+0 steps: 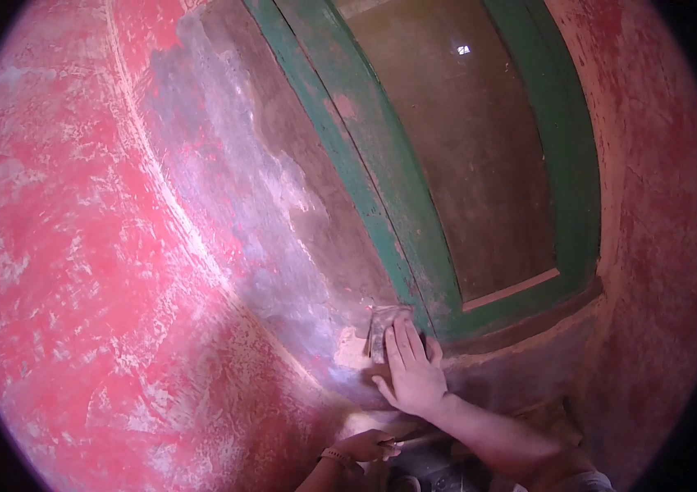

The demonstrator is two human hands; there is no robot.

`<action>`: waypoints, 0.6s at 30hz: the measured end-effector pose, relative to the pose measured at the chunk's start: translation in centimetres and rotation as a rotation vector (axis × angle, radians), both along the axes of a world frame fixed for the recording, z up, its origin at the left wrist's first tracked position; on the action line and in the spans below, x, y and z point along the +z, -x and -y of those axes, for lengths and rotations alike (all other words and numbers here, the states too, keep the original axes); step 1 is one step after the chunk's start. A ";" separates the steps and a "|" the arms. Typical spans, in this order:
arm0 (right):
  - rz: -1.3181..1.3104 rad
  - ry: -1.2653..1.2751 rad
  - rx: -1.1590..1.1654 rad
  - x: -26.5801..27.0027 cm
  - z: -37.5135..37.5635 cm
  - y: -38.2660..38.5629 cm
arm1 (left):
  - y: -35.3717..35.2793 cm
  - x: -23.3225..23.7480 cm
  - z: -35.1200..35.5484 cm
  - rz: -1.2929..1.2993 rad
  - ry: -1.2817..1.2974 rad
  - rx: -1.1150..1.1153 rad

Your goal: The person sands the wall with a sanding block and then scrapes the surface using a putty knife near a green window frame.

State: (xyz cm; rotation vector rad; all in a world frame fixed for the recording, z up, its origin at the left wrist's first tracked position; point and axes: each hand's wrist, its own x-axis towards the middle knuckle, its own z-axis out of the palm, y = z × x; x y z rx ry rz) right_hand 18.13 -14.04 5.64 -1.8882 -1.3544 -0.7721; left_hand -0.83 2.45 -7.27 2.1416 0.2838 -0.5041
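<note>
I see the right hand laid flat, thumb spread, fingertips over a dark pad against the wall, beside the green frame's lower corner. The left hand curls below, apart from the pad; whether it pinches anything, I can't tell.

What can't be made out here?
Head view, flat greyish-brown piece under the bare right hand: far face, hidden by the piece itself.
Head view, bare left hand: its hold, too small and dim.
Head view, green painted frame: top, cut off by upper edge.
Head view, dark shapes at bottom: shadowed, cut off.
</note>
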 end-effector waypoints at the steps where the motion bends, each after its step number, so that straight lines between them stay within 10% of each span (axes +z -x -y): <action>1: 0.031 0.017 0.002 0.8 0.3 -0.2 | 0.2 -0.1 -0.1 0.020 0.007 0.009; 18: 0.154 -0.095 -0.045 -1.1 -0.3 -1.2 | 0.8 2.6 1.2 0.010 -0.164 -0.038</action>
